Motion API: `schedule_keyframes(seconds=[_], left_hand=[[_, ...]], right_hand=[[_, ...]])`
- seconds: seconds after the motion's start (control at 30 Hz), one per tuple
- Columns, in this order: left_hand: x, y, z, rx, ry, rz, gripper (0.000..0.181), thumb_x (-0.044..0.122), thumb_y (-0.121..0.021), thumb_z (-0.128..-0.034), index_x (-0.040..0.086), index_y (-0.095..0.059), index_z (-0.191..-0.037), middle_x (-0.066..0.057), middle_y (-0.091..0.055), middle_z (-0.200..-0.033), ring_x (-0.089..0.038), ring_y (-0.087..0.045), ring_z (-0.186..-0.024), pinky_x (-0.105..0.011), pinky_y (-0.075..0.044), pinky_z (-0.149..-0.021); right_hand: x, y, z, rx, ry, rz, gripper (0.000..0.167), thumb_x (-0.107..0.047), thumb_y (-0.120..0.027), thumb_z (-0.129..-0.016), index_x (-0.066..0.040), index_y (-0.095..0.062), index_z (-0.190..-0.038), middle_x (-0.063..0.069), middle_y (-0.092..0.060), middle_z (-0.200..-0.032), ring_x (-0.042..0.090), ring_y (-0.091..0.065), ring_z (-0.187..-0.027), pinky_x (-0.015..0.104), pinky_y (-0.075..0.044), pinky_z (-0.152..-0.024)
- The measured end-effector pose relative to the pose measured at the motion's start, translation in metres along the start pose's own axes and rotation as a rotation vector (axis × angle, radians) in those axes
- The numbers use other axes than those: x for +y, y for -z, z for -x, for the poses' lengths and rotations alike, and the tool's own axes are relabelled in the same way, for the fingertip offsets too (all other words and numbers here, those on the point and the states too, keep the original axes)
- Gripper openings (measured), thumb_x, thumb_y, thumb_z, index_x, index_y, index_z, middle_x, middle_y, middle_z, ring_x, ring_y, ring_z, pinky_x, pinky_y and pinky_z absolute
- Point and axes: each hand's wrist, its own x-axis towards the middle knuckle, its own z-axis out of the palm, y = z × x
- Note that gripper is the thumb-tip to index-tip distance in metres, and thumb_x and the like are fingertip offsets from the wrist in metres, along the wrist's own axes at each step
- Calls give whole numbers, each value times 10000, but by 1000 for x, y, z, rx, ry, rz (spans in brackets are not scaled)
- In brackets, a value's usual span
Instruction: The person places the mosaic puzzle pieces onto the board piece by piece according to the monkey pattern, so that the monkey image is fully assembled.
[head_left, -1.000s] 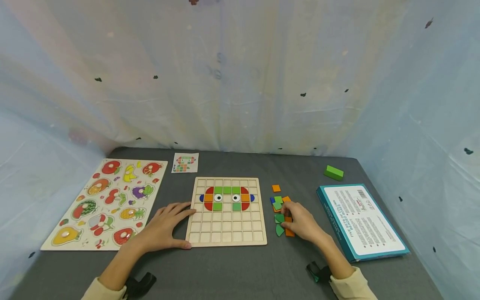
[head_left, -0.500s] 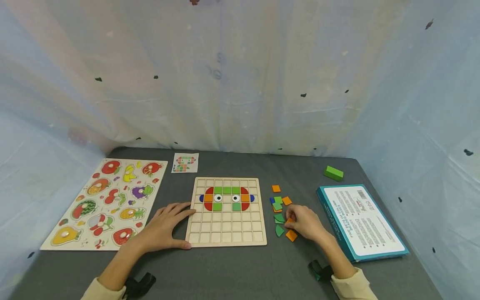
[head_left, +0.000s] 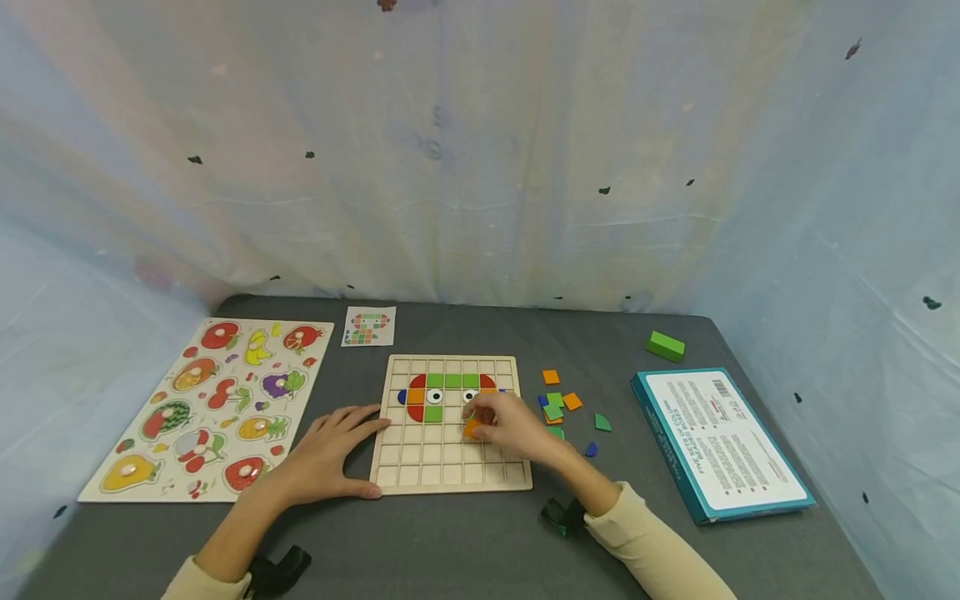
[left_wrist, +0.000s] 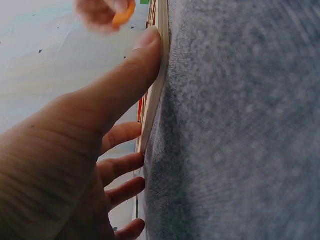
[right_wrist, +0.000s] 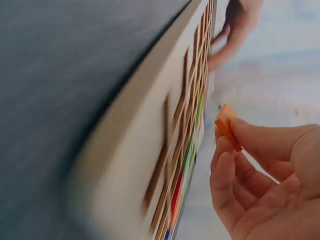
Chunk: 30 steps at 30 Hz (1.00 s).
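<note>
My right hand (head_left: 516, 427) pinches an orange square tile (head_left: 471, 428) over the right part of the wooden grid board (head_left: 411, 474). In the right wrist view, the tile (right_wrist: 228, 127) sits between thumb and fingertips, apart from the board. My left hand (head_left: 330, 458) lies along the board's left edge, fingers spread and thumb (left_wrist: 135, 62) touching the lower corner. Red, green, orange and blue tiles and round eye pieces (head_left: 434, 397) fill some upper cells. My right hand hides part of the pattern's right side.
Loose orange, green and blue tiles (head_left: 572, 402) lie right of the board, with a green quarter-round (head_left: 602, 422) and a blue piece (head_left: 592, 449). Around them are a pattern card (head_left: 369, 326), fruit puzzle (head_left: 247, 358), green block (head_left: 666, 346) and teal box (head_left: 723, 442).
My right hand has picked an orange tile from the loose pieces and moved left over the board. A green and a blue piece now show right of the pile. My left hand stays put.
</note>
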Motion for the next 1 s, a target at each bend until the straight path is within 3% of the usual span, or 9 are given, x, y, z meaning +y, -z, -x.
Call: schedule_keyframes(seconds=[0.2, 0.43, 0.57, 0.67, 0.73, 0.8, 0.87, 1.0], left_hand=[[0, -2, -1, 16, -24, -3, 985, 761, -730, -683, 164, -540, -1443, -142, -452, -1493, -364, -408, -1326, -689, -303, -1000], [-1, -1, 0, 6, -8, 0, 997, 778, -717, -677, 175, -535, -1450, -134, -441, -1507, -357, -398, -1341, -687, -297, -1015], [-1, -2, 1, -1, 1, -3, 1008, 779, -720, -672, 170, -532, -1453, -135, -438, -1510, -359, -396, -1345, -684, -295, -1018], [-2, -2, 1, -1, -2, -2, 1009, 783, -713, -676, 169, -530, -1456, -134, -437, -1511, -360, -395, -1347, -686, -297, -1016], [-2, -3, 1, 1, -2, 0, 1008, 785, -709, -677, 171, -529, -1456, -131, -437, -1511, -357, -394, -1348, -687, -295, -1019], [-2, -3, 1, 13, -10, -8, 1004, 788, -704, -680, 167, -534, -1450, -138, -446, -1502, -365, -403, -1339, -693, -302, -1007], [-2, -2, 1, 18, -10, -10, 1004, 786, -708, -678, 166, -537, -1448, -140, -450, -1498, -368, -405, -1336, -693, -301, -1007], [-1, -2, 0, 10, -2, -6, 1010, 785, -711, -676, 166, -530, -1454, -139, -442, -1505, -367, -398, -1345, -689, -293, -1018]], right_hand=[[-13, -26, -35, -70, 22, 39, 154, 62, -702, -875, 14, -727, -1020, 96, -650, -869, 123, -547, -707, 220, -468, -645], [-18, -41, -46, -51, 46, 175, 197, 76, -709, -866, -8, -736, -1042, 80, -653, -892, 133, -549, -752, 211, -466, -681], [-23, -41, -42, -18, 57, 243, 199, 46, -724, -868, -7, -725, -1060, 96, -651, -919, 147, -560, -767, 218, -473, -693], [-30, -39, -33, -5, 73, 411, 198, -87, -755, -888, -43, -736, -1080, 78, -634, -974, 154, -571, -810, 225, -482, -685], [-35, -37, -23, -23, 84, 560, 269, -230, -748, -914, -86, -728, -1141, 72, -626, -1101, 177, -590, -937, 272, -506, -764], [-39, -37, -13, -74, 96, 672, 398, -367, -702, -939, -118, -687, -1249, 82, -590, -1277, 226, -563, -1139, 371, -502, -897], [-41, -39, -3, -151, 112, 722, 534, -474, -621, -964, -129, -605, -1372, 91, -493, -1454, 273, -446, -1342, 475, -423, -1033], [-40, -44, 14, -302, 126, 697, 679, -555, -465, -1006, -122, -417, -1527, 82, -297, -1614, 283, -219, -1497, 568, -273, -1132]])
